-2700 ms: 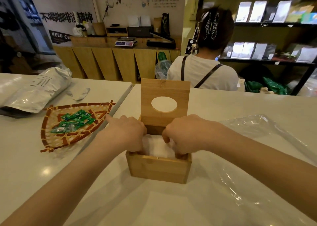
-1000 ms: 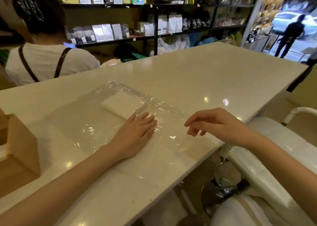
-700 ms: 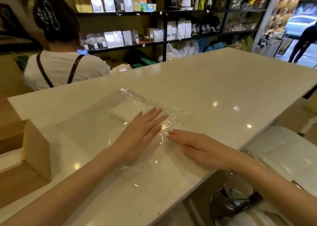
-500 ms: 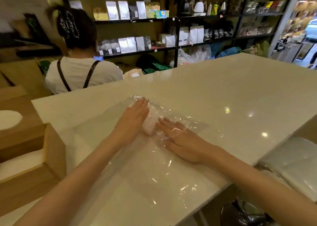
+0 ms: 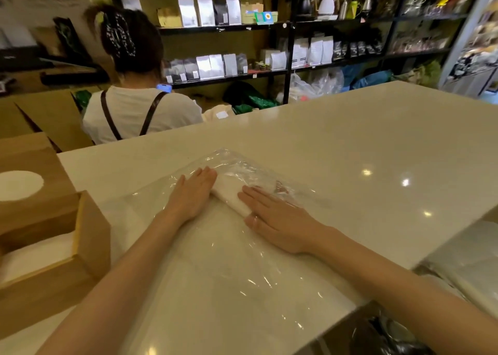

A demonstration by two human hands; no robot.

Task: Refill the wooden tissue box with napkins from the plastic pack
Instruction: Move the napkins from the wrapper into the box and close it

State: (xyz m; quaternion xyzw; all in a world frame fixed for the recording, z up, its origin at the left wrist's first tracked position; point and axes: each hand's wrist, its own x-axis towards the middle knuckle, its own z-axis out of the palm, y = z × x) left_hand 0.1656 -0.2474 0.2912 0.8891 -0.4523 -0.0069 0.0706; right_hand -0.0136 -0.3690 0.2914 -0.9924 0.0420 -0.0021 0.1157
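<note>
A clear plastic pack point(image 5: 231, 249) lies flat on the white counter with a small stack of white napkins point(image 5: 229, 193) inside its far end. My left hand point(image 5: 192, 193) lies flat on the film against the stack's left side. My right hand point(image 5: 275, 214) lies flat against its right side, fingers straight and pointing away. Both palms press the stack between them through the plastic. The wooden tissue box point(image 5: 54, 260) stands at the left edge with its lid point(image 5: 29, 177) raised and white napkins inside.
A person in a white top point(image 5: 134, 112) sits with their back to me beyond the counter's far edge. Shelves of packaged goods point(image 5: 269, 45) line the back wall. The counter's near right edge point(image 5: 390, 282) drops to a padded white seat point(image 5: 463, 260).
My hands left the wooden box and went to the plastic pack on the right. Over the last second they slid forward over the film and closed in on the napkin stack from both sides.
</note>
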